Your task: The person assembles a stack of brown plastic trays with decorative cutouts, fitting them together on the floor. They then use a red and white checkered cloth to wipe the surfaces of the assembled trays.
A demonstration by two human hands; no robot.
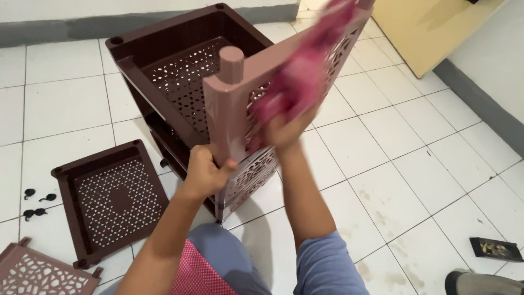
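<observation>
My left hand (204, 173) grips the edge post of a light brown perforated plastic panel (240, 117), which is held upright and tilted away from me. A pink cloth (305, 71), blurred by motion, is pressed against the panel's patterned face by my right hand (286, 128). Just behind the panel stands a dark brown plastic rack (180, 65) with perforated shelves, lying at an angle on the white tiled floor.
A loose dark brown shelf tray (112, 199) lies on the floor at left, small black caster wheels (35, 203) beside it. Another light brown panel (33, 273) is at bottom left. A dark flat object (495, 249) and a shoe (483, 284) are at bottom right. A yellow door (431, 27) is top right.
</observation>
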